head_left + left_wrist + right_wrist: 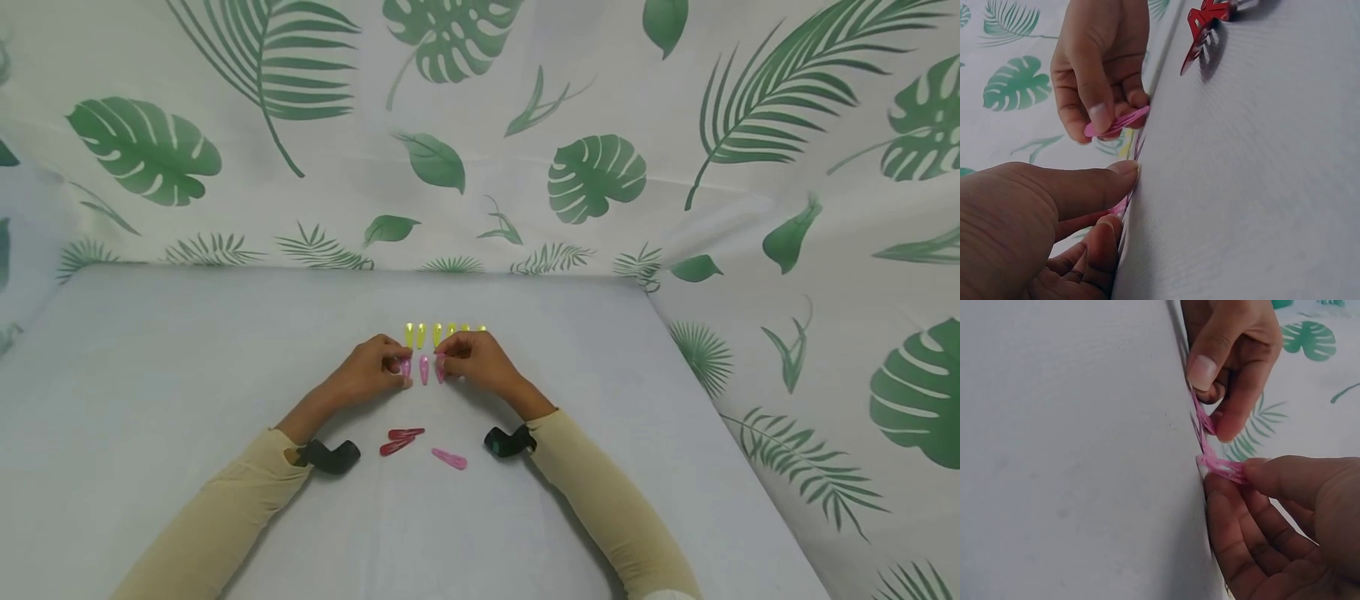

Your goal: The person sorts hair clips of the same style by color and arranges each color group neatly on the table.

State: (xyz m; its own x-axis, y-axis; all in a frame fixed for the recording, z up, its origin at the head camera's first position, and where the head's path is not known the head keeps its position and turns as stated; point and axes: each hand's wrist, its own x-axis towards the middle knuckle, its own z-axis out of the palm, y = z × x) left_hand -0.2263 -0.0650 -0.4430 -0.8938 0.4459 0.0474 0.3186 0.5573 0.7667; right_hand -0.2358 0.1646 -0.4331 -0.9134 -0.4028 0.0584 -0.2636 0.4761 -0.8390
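My right hand [480, 360] pinches a pink hair clip [1229, 470] between thumb and fingers, just over the white table. To its left, my left hand [372, 367] has thumb and fingers at the two ends of another pink hair clip [406, 367] on the table. Between the hands lies a third pink hair clip [424, 370]. Behind them several yellow hair clips [422, 335] stand in a row, some partly covered by the right hand. Closer to the person are two red hair clips [397, 447] and a loose pink hair clip [450, 458].
A white cloth covers the table [225, 350]. At its back and right side hangs a white sheet with green leaf prints [600, 179]. Black wrist devices [335, 457] sit at both cuffs, above the table.
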